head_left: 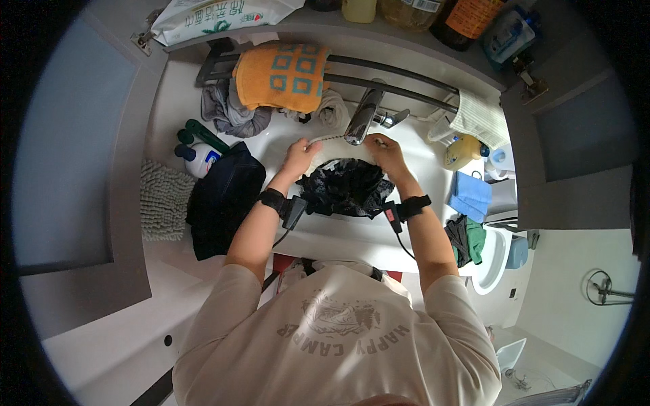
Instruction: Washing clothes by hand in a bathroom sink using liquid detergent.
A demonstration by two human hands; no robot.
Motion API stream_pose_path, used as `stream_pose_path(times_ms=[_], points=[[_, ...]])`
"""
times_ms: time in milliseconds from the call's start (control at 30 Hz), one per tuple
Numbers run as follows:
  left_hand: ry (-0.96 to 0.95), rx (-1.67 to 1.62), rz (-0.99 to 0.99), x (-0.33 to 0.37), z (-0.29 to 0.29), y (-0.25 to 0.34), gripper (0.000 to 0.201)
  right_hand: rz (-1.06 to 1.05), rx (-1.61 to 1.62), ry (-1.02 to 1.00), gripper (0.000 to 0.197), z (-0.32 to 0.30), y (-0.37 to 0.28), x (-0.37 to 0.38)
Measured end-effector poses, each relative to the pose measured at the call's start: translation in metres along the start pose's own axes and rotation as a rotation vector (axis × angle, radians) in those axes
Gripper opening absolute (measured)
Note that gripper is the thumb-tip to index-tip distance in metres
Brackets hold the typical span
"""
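Both my hands are over the white washbasin (281,139), below the chrome tap (365,114). Between them a curved, cream-coloured cloth band (338,150) is stretched, with a dark line along its far edge. My left hand (299,159) pinches its left end. At the other end, fingers of my right hand (386,154) are closed on it, partly hidden beside the tap. Directly below the band, a crumpled, shiny black material (347,188) fills the bowl; whether it is joined to the band I cannot tell.
An orange towel (281,78) hangs on the dark rail (399,86) behind the tap. Dark folded clothing (227,196) and bottles (202,161) lie at the left. A yellow bottle (464,152) and blue cloths (469,196) sit at the right. Open cabinet doors (84,155) flank the basin.
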State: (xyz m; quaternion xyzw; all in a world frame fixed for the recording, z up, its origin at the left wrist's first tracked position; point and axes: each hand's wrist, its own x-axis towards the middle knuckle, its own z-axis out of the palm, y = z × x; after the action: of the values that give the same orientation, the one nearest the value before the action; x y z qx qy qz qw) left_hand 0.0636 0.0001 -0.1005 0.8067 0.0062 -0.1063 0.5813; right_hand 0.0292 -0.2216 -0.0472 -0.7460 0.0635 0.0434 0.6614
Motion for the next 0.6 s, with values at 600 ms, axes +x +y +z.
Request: stream_pose_path(times_ms=[600], points=[[-0.371,-1.255,-0.483,-0.021,0.056,0.017,0.037,-0.157,-0.432,0.273,0.037,0.086,-0.016,-0.032]])
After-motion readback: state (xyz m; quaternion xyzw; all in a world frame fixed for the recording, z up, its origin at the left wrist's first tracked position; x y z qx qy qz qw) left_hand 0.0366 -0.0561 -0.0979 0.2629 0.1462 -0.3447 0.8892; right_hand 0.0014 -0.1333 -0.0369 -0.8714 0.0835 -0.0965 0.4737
